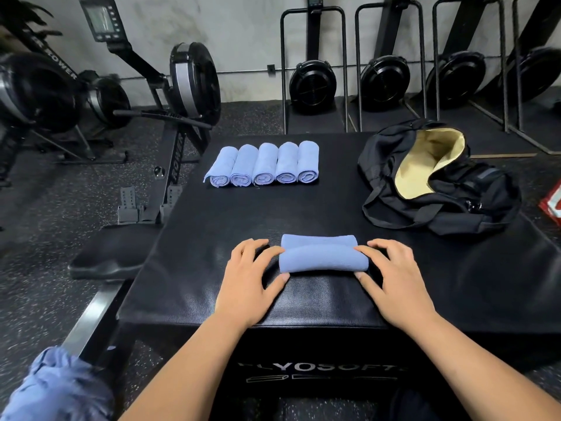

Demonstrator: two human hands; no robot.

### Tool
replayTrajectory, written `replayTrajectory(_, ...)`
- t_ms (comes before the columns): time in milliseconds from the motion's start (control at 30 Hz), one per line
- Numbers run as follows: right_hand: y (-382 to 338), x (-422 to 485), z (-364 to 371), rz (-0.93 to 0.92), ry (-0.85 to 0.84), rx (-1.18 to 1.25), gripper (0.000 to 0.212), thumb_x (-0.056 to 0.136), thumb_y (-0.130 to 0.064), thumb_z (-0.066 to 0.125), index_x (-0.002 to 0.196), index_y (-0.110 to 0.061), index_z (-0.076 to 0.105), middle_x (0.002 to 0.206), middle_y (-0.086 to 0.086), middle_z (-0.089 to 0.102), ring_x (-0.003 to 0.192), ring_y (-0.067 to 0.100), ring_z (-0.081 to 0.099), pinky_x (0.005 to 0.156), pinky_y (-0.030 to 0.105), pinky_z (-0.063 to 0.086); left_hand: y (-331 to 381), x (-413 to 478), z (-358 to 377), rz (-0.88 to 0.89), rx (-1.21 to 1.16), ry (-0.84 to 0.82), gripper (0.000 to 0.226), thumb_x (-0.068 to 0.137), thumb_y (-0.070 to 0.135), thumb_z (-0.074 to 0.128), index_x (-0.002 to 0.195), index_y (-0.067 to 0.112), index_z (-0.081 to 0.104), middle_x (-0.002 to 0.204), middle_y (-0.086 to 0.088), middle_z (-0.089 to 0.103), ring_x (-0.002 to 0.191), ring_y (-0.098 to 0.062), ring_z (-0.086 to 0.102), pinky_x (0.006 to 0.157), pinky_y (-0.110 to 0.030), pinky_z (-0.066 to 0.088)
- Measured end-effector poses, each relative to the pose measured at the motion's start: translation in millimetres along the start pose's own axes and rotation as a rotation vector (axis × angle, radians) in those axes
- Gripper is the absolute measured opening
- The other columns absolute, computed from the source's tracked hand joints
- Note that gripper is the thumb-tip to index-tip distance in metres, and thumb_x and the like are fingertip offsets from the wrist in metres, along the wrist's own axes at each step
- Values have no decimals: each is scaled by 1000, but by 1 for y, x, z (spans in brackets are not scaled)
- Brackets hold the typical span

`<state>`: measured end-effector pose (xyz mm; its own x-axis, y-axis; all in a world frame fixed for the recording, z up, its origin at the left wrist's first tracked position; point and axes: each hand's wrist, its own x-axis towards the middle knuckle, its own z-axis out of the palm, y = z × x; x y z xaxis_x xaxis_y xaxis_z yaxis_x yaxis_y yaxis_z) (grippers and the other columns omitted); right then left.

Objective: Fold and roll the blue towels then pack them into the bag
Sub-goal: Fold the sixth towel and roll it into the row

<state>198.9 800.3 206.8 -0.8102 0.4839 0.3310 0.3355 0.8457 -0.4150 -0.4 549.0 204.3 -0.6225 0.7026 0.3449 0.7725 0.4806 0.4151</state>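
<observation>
Nearest, off the front-left corner of the black padded plyo box (212, 293), a crumpled heap of blue cloth (57, 387) sits low, partly cut off.

On the box top near its front edge lies the part-rolled light-blue towel (323, 259), roll crosswise, w/ a flat strip still showing on its far side. Left hand (252, 278) grips the roll's left end, fingers curled over the top, thumb at the near side. Right hand (391, 278) grips the right end the same way.

Farther back, left-centre of the box top: row of five rolled blue towels (264, 165), side by side and touching, spiral ends facing me.

Far-right of the box top: slumped black duffel bag w/ tan lining (440, 189), mouth open, straps trailing on its near side.

Off the box's right edge, a red-and-white pack (552, 205), mostly out of view.

Left of the box, a black rowing machine (182, 86) on the floor; its rail runs alongside the box. Behind the box, upright black rowers (312, 83) stand against the wall.
</observation>
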Motion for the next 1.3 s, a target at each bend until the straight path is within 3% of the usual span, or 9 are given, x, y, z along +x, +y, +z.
replayTrajectory(233, 6, 1, 1, 0, 16, 157, 39, 90, -56, 57, 109, -27, 73, 129, -19, 53, 133, 15, 41, 109, 52, 42, -9, -1, 3, -29, -216, 23, 32, 96, 58, 58, 114, 37, 73, 147, 18, 47, 149, -14, 26, 121, -39, 31)
replayTrajectory(367, 6, 1, -1, 3, -2, 223, 25, 87, -59, 57, 86, -35, 67, 120, -25, 57, 128, 12, 43, 106, 51, 43, -10, 1, 1, -58, -278, -26, 26, 93, 57, 56, 91, 39, 73, 143, 20, 52, 147, -8, 26, 120, -37, 30)
replayTrajectory(500, 2, 3, -5, 88, -5, 282, 32, 88, -62, 60, 108, -41, 72, 118, -28, 62, 126, 5, 46, 107, 45, 43, -7, 8, -2, -179, -336, -100, 32, 90, 67, 52, 81, 41, 70, 145, 21, 51, 152, -8, 20, 121, -37, 24)
replayTrajectory(600, -1, 3, -11, 117, -33, 353, 36, 94, -46, 71, 128, -53, 65, 120, -26, 65, 129, 1, 47, 112, 36, 40, -4, 10, -3, -222, -339, -102, 26, 93, 63, 61, 85, 39, 69, 146, 19, 50, 151, -4, 20, 121, -34, 21)
replayTrajectory(867, -11, 4, -21, 172, -128, 354, 28, 94, -45, 72, 117, -59, 66, 117, -20, 64, 126, -4, 43, 105, 29, 39, -2, 23, 0, -287, -451, 29, 27, 82, 66, 67, 99, 45, 68, 113, 23, 67, 124, -11, 57, 110, -42, 46)
replayTrajectory(1000, -24, -1, -23, 261, -102, 384, 21, 92, -44, 75, 109, -53, 68, 108, -15, 64, 117, 0, 51, 90, 18, 40, 20, 23, -5, -447, -532, 216, 39, 89, 56, 71, 123, 39, 63, 126, 15, 59, 128, -17, 52, 108, -40, 49)
replayTrajectory(1067, -36, -5, -17, 311, -29, 379, 16, 89, -45, 77, 102, -48, 67, 97, -14, 65, 110, 3, 54, 89, 23, 44, 34, 19, -10, -457, -428, 278, 40, 96, 48, 69, 131, 31, 61, 125, 11, 57, 124, -16, 44, 104, -35, 43)
replayTrajectory(1133, -47, -9, -9, 344, 35, 349, 15, 88, -48, 76, 95, -43, 65, 86, -15, 66, 104, 7, 54, 91, 34, 49, 40, 16, -10, -392, -358, 237, 35, 98, 44, 66, 130, 34, 59, 114, 14, 58, 114, -14, 46, 100, -37, 43)
replayTrajectory(1300, -82, -8, 5, 355, -1, 275, 30, 86, -62, 70, 93, -36, 55, 79, -16, 64, 99, 11, 52, 93, 41, 47, 47, 13, 0, -321, -423, -207, 51, 95, 48, 55, 145, 47, 45, 106, 27, 68, 116, -17, 60, 107, -46, 48)
